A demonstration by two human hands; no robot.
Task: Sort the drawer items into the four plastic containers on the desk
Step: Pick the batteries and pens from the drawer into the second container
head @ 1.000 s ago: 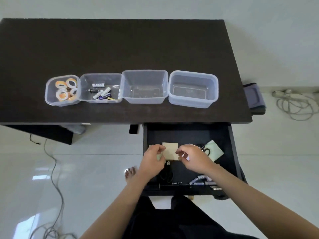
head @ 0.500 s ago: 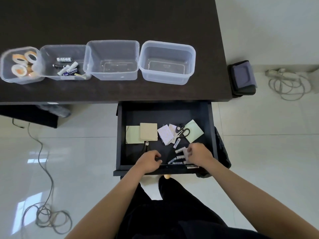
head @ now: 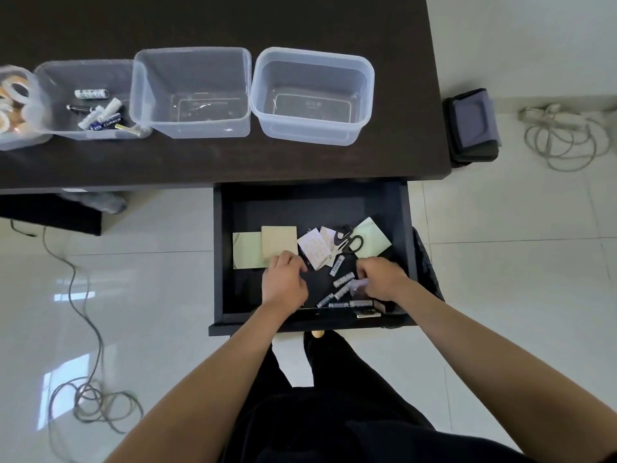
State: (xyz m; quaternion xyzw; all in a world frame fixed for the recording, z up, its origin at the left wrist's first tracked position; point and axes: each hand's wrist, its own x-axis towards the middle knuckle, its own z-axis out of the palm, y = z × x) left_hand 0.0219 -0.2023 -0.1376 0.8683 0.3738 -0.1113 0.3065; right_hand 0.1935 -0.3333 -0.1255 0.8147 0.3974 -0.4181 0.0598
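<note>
Several loose batteries (head: 341,285) lie at the open drawer's (head: 218,262) front right. Right hand (head: 380,279) curls closed over them, pinching something pale; what exactly, I cannot tell. Left hand (head: 283,280), at its 9 o'clock, rests loosely curled, gripping nothing visible, below a tan notepad (head: 279,241). Black scissors (head: 347,243) lie at 12 o'clock. Farther up, four plastic containers line the desk (head: 233,162); the rightmost container (head: 312,95) is empty.

We take this for a home study or small office: a dark desk (head: 213,155) with an open drawer (head: 218,262) of stationery stands on glossy pale floor tiles (head: 500,262), with loose cables (head: 561,135) coiled on the floor and a bare foot (head: 317,334) showing below.
</note>
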